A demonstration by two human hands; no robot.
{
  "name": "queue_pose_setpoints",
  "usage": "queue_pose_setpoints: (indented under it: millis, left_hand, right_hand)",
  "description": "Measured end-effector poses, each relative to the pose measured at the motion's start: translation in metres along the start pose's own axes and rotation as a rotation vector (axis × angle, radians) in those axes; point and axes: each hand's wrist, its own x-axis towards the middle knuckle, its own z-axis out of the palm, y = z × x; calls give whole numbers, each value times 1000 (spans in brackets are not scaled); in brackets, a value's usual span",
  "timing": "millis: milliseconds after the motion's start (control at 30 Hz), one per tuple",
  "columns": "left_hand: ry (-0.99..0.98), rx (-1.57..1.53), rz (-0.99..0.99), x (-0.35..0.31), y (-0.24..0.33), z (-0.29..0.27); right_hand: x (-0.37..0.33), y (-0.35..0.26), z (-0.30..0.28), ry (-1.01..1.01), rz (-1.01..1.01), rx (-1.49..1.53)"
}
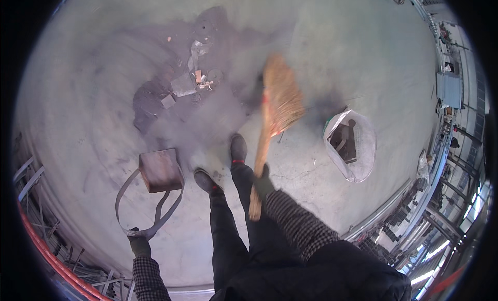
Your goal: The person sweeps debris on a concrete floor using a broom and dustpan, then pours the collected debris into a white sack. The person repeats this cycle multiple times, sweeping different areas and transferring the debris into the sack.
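My gloved right hand (264, 186) is closed around the wooden handle of a straw broom (282, 96). The broom's bristles are raised ahead of me and slightly blurred. My gloved left hand (139, 244) grips the strap-like metal handle of a boxy metal dustpan (161, 171), which is at the left of my feet. Beyond my feet lies a pile of dark dust (150, 101). Scraps of sheet (183, 85) and small light-brown bits (199, 76) are mixed into it.
An open white sack (364, 156) stands on the floor to the right, with dark pieces inside. Metal racks and bars (436, 187) line the right edge. Orange-red tubing (49, 259) and metal framing run along the lower left.
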Motion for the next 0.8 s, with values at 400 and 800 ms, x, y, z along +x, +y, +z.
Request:
queue_pose_setpoints:
  millis: [400, 800]
  left_hand:
    - [21, -468, 73, 2, 32, 10]
    - [183, -549, -238, -25, 33, 10]
  right_hand:
    - [-236, -26, -39, -116, -326, 85]
    - [111, -250, -269, 156, -291, 487]
